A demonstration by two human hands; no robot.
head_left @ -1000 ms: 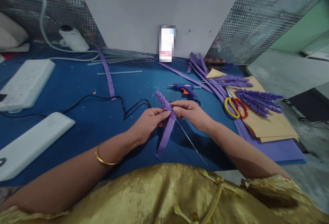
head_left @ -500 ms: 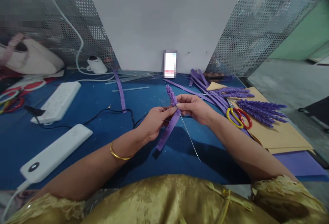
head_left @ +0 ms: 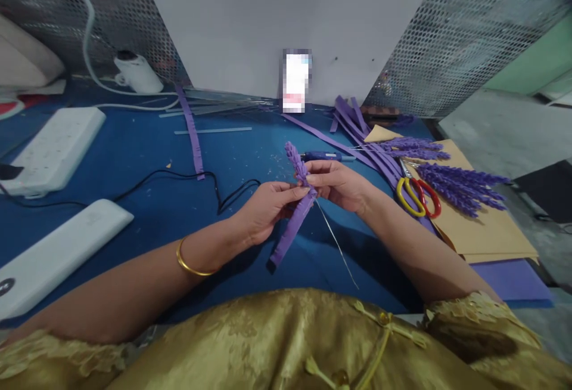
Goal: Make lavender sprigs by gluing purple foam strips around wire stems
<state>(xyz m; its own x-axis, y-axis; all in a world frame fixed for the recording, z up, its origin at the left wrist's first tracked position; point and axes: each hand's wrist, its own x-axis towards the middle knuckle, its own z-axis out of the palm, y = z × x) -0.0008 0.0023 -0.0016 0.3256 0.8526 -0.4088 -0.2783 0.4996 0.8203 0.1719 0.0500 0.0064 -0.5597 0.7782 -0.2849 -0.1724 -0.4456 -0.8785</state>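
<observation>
Both hands meet over the middle of the blue table. My left hand [head_left: 267, 208] is closed, pinching a purple fringed paper strip [head_left: 290, 232] whose loose end hangs toward me. Opposite it, my right hand [head_left: 337, 182] is closed on a purple paper lavender stem [head_left: 295, 157], its fringed head pointing up and away. A thin wire [head_left: 336, 242] runs from the stem down to the right. The strip joins the stem at my fingertips, where the fingers partly hide it. Just beyond my right hand lies a blue tool, seemingly a glue gun [head_left: 324, 155].
Scissors [head_left: 417, 196] with yellow and red handles lie right, beside finished lavender stems [head_left: 465, 184] on brown paper [head_left: 496, 238]. Purple strips [head_left: 353, 133] are heaped behind. A phone [head_left: 295, 80] leans on a white board. Left are a power strip [head_left: 62, 139], white power bank [head_left: 67, 253] and black cord [head_left: 152, 173].
The camera view has tilted downward and come closer, showing the blue tool behind my right hand. My hands keep their pinch on the stem and strip, with little visible movement.
</observation>
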